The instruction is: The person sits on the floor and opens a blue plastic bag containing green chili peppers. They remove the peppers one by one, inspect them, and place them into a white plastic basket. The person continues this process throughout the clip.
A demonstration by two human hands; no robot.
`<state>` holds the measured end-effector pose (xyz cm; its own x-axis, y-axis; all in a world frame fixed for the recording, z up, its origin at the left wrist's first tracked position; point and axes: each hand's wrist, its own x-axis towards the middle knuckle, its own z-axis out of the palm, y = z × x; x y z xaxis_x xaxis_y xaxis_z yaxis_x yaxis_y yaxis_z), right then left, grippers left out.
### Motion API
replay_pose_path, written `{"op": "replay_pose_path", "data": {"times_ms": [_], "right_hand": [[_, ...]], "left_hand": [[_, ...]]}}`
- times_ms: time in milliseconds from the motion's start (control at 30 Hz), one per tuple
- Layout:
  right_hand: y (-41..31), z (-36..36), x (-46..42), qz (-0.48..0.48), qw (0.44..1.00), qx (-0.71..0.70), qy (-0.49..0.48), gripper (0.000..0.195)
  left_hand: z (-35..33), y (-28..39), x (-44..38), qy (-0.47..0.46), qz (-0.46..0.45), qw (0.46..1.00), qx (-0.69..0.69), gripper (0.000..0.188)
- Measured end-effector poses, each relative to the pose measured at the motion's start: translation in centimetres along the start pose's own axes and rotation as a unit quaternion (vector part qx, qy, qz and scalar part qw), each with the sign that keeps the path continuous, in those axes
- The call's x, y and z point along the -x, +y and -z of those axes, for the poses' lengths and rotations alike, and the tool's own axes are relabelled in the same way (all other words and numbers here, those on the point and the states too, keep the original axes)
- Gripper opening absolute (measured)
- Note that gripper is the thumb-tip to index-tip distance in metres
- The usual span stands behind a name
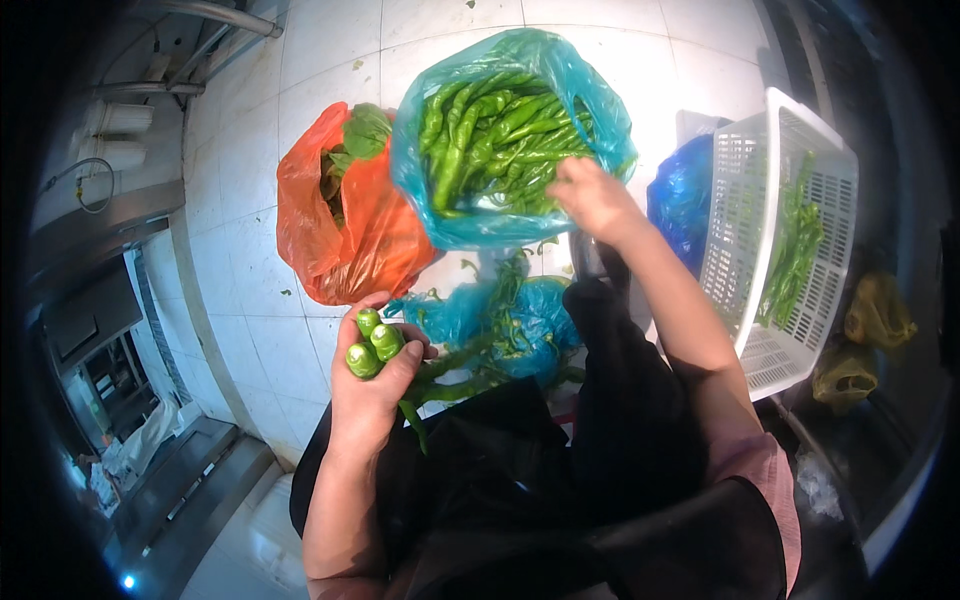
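In my left hand (pixel 373 405) is a bunch of long green peppers (pixel 386 341), with three stemless ends showing above the fingers. The lower parts of these peppers run down below the hand. My right hand (pixel 596 199) is over the near right rim of a teal plastic bag (pixel 495 232) filled with long green peppers (pixel 480 146). Its fingers are bent and partly hidden, so I cannot tell whether they hold a pepper. Pepper stems and scraps (pixel 511 289) lie on crumpled blue plastic (pixel 540 330) between the hands.
A red-orange plastic bag (pixel 375 240) with green leaves (pixel 367 131) stands at left on the tiled floor (pixel 240 300). To the right, a white plastic basket (pixel 776 225) holds green peppers (pixel 796 247). A blue bag (pixel 681 195) sits against it. Yellowish bags (pixel 879 311) lie beyond.
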<state>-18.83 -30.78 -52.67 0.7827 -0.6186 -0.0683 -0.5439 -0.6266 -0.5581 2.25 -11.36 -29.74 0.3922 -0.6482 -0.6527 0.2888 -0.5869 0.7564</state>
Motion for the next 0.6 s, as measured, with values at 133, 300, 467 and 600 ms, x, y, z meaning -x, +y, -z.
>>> {"op": "replay_pose_path", "data": {"times_ms": [133, 300, 467, 600], "right_hand": [[-4.3, 6.8, 0.0, 0.051, 0.991, 0.055, 0.114, 0.02], [-5.4, 10.5, 0.1, -0.006, 0.934, -0.132, 0.331, 0.021], [-9.2, 13.1, 1.9, -0.138, 0.83, -0.521, 0.143, 0.011], [-9.5, 11.5, 2.7, -0.076, 0.748, -0.658, 0.044, 0.011]], "left_hand": [[0.4, -0.6, 0.2, 0.019, 0.007, 0.997, -0.08, 0.038], [-0.3, -1.4, -0.2, -0.022, -0.05, 0.994, -0.099, 0.033], [-1.6, -0.7, -0.2, -0.044, -0.145, 0.985, -0.082, 0.036], [-6.0, 1.5, -2.3, -0.124, -0.294, 0.916, -0.244, 0.036]]}}
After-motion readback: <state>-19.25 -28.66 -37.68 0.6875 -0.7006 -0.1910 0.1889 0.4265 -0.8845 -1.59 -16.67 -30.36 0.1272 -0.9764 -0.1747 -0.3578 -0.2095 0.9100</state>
